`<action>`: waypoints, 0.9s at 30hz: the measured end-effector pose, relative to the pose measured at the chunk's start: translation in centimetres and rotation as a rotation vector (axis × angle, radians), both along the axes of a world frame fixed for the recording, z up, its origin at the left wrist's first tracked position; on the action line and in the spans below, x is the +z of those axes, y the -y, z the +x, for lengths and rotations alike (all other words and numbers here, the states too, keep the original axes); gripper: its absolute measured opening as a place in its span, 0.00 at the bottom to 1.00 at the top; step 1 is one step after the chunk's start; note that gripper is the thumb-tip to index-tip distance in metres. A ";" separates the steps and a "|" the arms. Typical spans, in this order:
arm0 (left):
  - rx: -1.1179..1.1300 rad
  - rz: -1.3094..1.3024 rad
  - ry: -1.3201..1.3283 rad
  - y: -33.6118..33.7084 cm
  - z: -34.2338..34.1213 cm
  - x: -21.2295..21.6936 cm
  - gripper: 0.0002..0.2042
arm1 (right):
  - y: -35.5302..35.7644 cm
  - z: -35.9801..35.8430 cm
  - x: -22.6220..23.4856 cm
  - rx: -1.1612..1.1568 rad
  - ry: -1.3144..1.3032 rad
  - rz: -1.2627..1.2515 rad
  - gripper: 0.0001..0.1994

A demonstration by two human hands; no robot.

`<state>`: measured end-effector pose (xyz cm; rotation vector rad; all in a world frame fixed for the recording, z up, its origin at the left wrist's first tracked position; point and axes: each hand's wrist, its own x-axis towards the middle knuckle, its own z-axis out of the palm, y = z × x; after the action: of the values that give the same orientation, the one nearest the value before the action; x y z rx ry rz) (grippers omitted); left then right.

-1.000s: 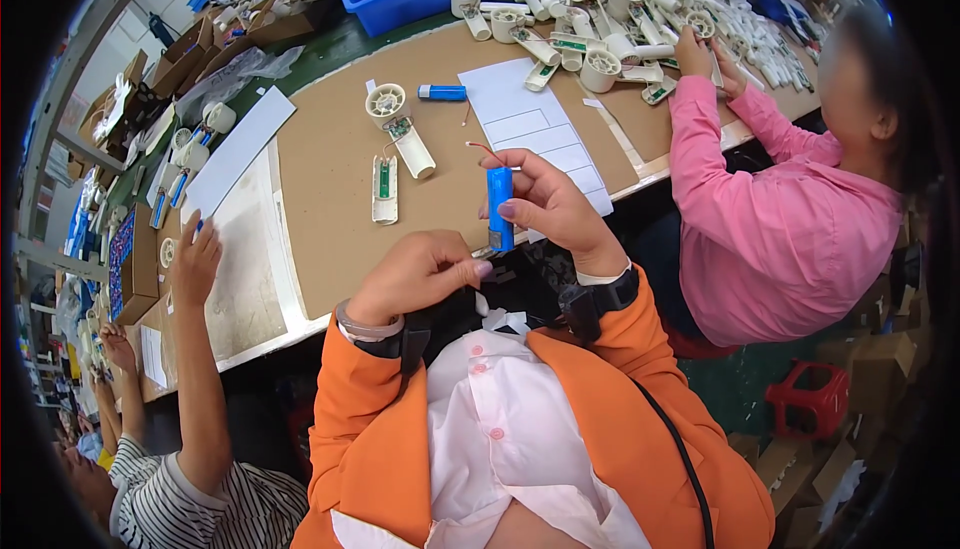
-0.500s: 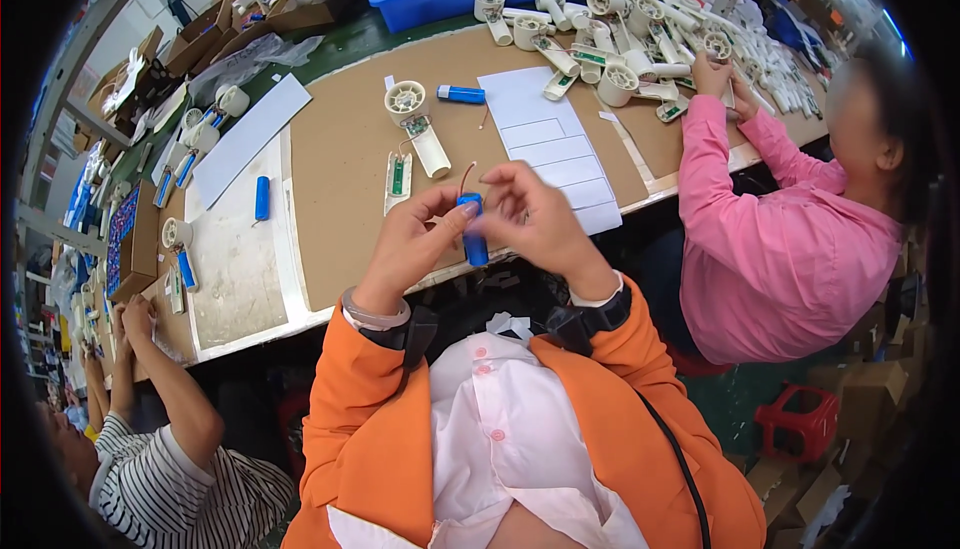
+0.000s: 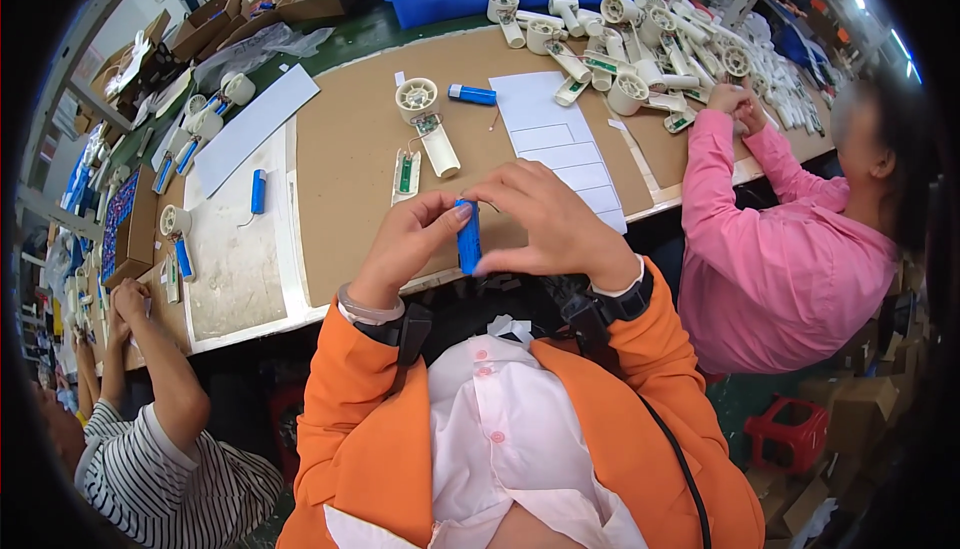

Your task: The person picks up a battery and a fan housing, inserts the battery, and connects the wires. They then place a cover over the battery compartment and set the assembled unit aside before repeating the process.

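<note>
Upright over the table's near edge is a blue cylindrical battery (image 3: 469, 241). My left hand (image 3: 405, 247) pinches it near its top between thumb and fingers. My right hand (image 3: 548, 217) spans it from the other side, fingertips at its top end and thumb by its lower end. A short wire leaves the top beside the right fingers, partly hidden. Just beyond lie a white round fan housing (image 3: 417, 97) with an opened handle (image 3: 440, 152), and a white half-shell with a green circuit board (image 3: 406, 175). Another blue battery (image 3: 472, 95) rests to the right of the housing.
A printed white sheet (image 3: 556, 139) lies right of centre, near a heap of white fan parts (image 3: 628, 49). Behind stands a blue tray (image 3: 430, 7). Further left are a loose blue battery (image 3: 258, 192) and a white board (image 3: 258, 127). Co-workers sit on both sides.
My right hand has spread along the battery, its thumb now by the lower end. The wire that stuck up above the battery now bends toward my right fingers. The left hand keeps its pinch.
</note>
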<state>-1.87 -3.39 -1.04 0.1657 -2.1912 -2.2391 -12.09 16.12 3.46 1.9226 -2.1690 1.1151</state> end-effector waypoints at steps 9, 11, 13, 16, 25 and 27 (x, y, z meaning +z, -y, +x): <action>-0.002 0.054 0.034 0.1 -0.3 0.2 0.15 | 0.6 0.7 -1.2 -0.076 -0.041 -0.007 0.37; -0.022 0.017 0.076 0.1 -0.4 0.6 0.14 | 0.8 0.1 -0.8 -0.051 0.003 0.028 0.36; -0.024 0.000 0.091 0.7 -0.6 1.2 0.14 | 0.8 -0.8 -0.3 -0.007 0.096 0.092 0.35; 0.098 -0.392 -0.039 3.9 -2.4 2.2 0.16 | 0.3 -3.7 -0.9 0.009 0.250 0.079 0.33; 0.187 -1.392 -0.292 8.3 -11.3 0.6 0.39 | 3.5 -8.2 -2.3 0.057 0.479 0.202 0.33; 0.128 -1.311 -0.256 9.0 -12.4 0.4 0.39 | 4.0 -8.9 -2.4 0.049 0.467 0.230 0.33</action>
<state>-14.32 -12.41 -0.66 -0.0089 -2.7930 -0.4034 -20.95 12.08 1.09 1.9678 -2.5958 1.5130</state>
